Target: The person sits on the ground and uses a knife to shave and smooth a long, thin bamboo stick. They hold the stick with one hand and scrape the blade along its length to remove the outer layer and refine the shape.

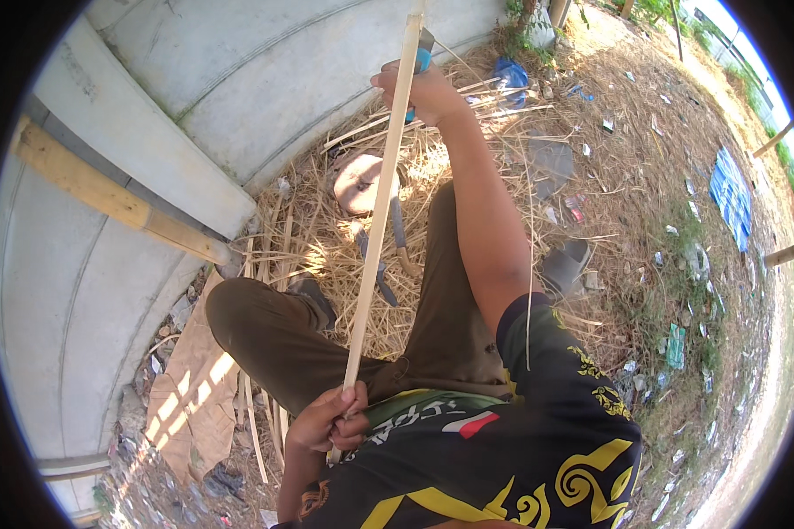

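Left hand (328, 420) closed on the long, flat, pale wooden strip (378, 220), which spans 12 to 7 o'clock; right hand (425, 95) gripping a blue-handled metal knife (424, 59). From afar, I'd steady the strip and angle the knife shallowly.

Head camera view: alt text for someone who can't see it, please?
The left hand grips a long pale strip near its lower end while the right hand holds a blue-handled knife near the far end. Straw-like slivers litter the ground.
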The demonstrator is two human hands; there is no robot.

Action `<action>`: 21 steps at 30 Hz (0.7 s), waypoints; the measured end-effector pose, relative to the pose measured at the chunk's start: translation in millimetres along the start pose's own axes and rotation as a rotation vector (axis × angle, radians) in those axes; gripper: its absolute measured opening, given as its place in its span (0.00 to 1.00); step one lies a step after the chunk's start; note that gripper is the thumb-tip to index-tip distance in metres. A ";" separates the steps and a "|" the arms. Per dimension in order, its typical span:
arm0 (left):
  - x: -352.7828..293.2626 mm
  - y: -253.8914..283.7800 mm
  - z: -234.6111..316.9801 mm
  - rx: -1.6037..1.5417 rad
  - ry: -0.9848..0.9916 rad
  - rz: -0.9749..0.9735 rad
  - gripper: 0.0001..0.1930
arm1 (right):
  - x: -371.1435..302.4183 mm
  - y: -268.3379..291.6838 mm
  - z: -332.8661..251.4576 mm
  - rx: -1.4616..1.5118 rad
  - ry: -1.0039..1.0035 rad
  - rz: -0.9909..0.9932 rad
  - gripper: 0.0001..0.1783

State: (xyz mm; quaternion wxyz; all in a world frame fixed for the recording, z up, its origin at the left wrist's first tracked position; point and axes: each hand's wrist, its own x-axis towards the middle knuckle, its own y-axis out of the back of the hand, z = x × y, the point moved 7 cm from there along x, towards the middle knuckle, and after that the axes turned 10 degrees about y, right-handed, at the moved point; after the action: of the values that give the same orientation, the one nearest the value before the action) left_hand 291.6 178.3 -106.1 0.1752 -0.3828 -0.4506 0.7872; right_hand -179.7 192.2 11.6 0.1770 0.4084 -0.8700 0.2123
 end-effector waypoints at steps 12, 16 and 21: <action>23.6 12.9 93.9 0.045 -0.176 0.269 0.18 | -28.1 -4.6 71.8 -1.159 -0.376 -0.209 0.26; 33.6 36.2 128.0 0.054 -0.224 0.300 0.18 | -57.5 -23.4 107.7 -1.052 -0.770 -0.431 0.22; 48.5 49.2 140.1 0.017 -0.218 0.200 0.17 | -134.5 19.5 240.1 -1.039 -0.865 -0.354 0.18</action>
State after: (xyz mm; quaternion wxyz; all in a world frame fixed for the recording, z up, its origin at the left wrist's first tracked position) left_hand 157.1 101.6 -127.0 0.0490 -0.3367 -0.4199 0.8414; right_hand -146.2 165.5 -261.0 0.0190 0.4545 -0.7714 -0.4450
